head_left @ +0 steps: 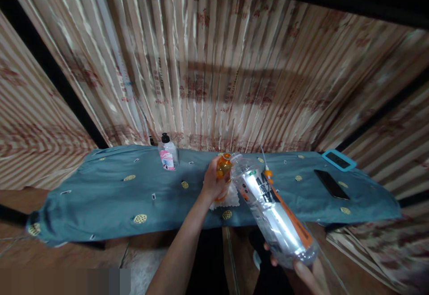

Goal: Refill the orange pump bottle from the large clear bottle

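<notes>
In the head view, the left hand (211, 182) is grasping an orange bottle (224, 165) above the cloth-covered tabletop (114, 196), and the right hand (310, 277) grips the lower end of a large clear bottle (279, 219), which is tilted, its neck just beside the orange bottle's mouth (whether they touch, I cannot tell). A pink-labelled bottle (168, 156) stands to the left of both hands; a dark phone (331, 184) lies to their right.
</notes>
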{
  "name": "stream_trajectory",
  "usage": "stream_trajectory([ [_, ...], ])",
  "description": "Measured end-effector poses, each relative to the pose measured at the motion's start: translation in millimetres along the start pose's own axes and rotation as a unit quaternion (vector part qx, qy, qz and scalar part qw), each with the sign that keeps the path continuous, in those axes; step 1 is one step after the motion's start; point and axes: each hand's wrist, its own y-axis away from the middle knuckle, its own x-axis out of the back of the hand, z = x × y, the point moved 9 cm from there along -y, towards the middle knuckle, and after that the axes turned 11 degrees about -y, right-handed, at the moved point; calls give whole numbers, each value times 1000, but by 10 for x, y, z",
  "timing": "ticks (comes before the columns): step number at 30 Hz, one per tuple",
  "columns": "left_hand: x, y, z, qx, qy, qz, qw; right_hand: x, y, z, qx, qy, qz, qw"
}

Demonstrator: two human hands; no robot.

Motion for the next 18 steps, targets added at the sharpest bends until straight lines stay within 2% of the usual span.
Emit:
stream_trajectory([
  [8,4,-26,44,-5,23,0,1000,-45,30,31,-5,-4,-21,1000],
  [18,-32,-37,8,0,23,10,1000,-87,69,-40,7,-4,46,999],
])
